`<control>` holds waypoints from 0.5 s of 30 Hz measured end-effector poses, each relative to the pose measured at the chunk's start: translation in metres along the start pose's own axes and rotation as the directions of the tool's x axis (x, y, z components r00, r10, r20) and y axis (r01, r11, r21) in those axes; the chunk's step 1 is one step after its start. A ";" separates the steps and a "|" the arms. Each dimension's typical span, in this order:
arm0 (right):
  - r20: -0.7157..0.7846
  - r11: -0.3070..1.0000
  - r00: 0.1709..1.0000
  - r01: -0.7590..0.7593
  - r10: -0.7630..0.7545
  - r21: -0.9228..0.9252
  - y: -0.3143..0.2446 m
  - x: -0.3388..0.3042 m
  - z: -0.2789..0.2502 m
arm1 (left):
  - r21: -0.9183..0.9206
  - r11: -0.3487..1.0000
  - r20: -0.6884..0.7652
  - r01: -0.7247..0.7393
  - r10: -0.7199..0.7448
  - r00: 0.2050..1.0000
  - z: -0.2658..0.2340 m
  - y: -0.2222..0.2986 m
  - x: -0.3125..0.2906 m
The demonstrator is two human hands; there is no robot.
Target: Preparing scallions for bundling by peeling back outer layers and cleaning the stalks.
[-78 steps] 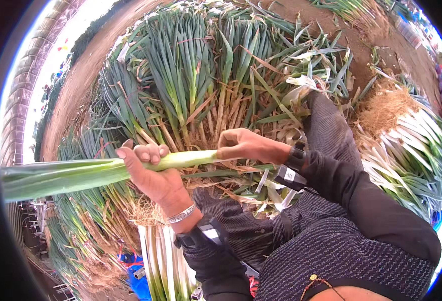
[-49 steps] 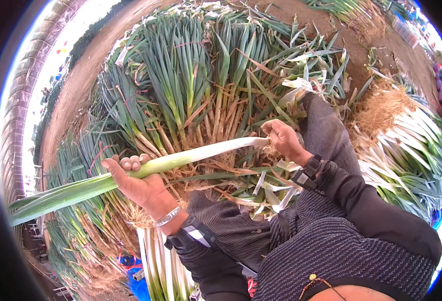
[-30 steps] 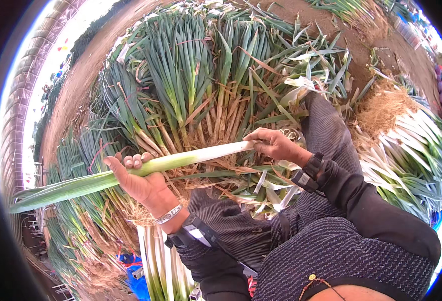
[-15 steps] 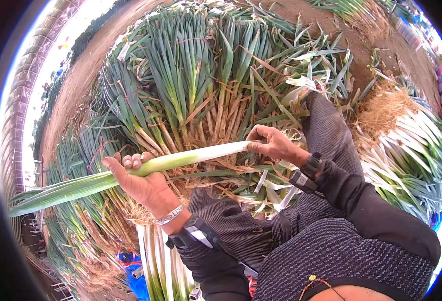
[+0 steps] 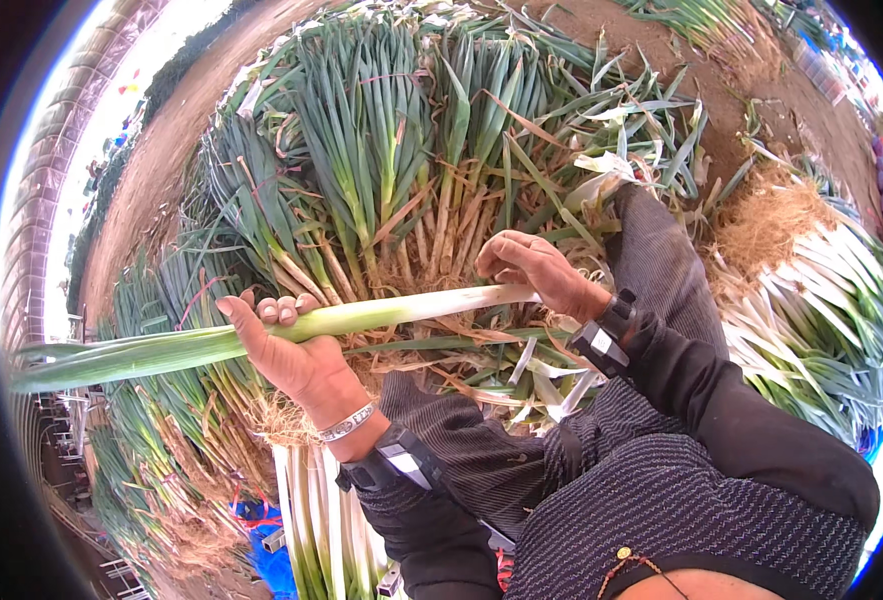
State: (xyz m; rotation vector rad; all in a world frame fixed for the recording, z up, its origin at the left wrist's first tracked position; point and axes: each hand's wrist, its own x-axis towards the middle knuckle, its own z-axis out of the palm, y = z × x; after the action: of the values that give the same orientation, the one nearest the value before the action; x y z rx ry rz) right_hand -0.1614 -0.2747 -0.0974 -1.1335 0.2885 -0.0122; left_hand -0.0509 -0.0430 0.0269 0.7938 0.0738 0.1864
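A long green onion [image 5: 381, 314] lies nearly level across the view, its leaves to the left and its white end to the right. My left hand [image 5: 296, 355] is closed around the lower green part, palm up, thumb pointing away from me. At the white end, my right hand [image 5: 543, 272] has its fingers curled in against the stalk. Whether a strip of skin is between those fingertips is hidden. Beyond both hands stand bunched green onions [image 5: 361, 150] with dry brown skins and roots.
Cleaned white-stalked onions [image 5: 811, 310] with tangled roots are piled at the right. More onions [image 5: 181, 400] lie at the left. Near my left forearm are pale stalks [image 5: 321, 520] beside blue plastic [image 5: 273, 560]. Loose peelings [image 5: 521, 375] cover the ground between my legs.
My right hand has shifted slightly at the white end, its fingers now curled nearer the stalk's upper edge. The onion's leaf end has dropped out a little lower, and my left hand keeps its hold.
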 end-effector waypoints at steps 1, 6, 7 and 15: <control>0.073 0.990 0.995 0.074 -0.066 -0.120 -0.001 0.001 -0.007 | -0.012 1.000 0.004 0.008 -0.008 1.000 0.001 0.000 -0.001; 0.317 0.949 0.948 0.085 0.016 -0.303 -0.009 -0.008 -0.010 | -0.010 1.000 -0.019 0.023 -0.023 1.000 -0.002 -0.001 0.002; 0.327 0.942 0.944 0.073 0.041 -0.327 -0.008 -0.010 -0.015 | -0.010 0.999 -0.021 0.035 -0.035 0.999 0.000 -0.002 0.002; 0.317 0.956 0.948 0.061 0.034 -0.287 -0.004 -0.019 -0.020 | -0.036 0.997 -0.007 0.062 -0.063 0.998 0.000 -0.003 0.002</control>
State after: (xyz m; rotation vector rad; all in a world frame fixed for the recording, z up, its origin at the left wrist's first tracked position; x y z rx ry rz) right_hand -0.1837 -0.2913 -0.0971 -1.4118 -0.0098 0.2072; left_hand -0.0485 -0.0442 0.0247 0.7545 0.1024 0.1311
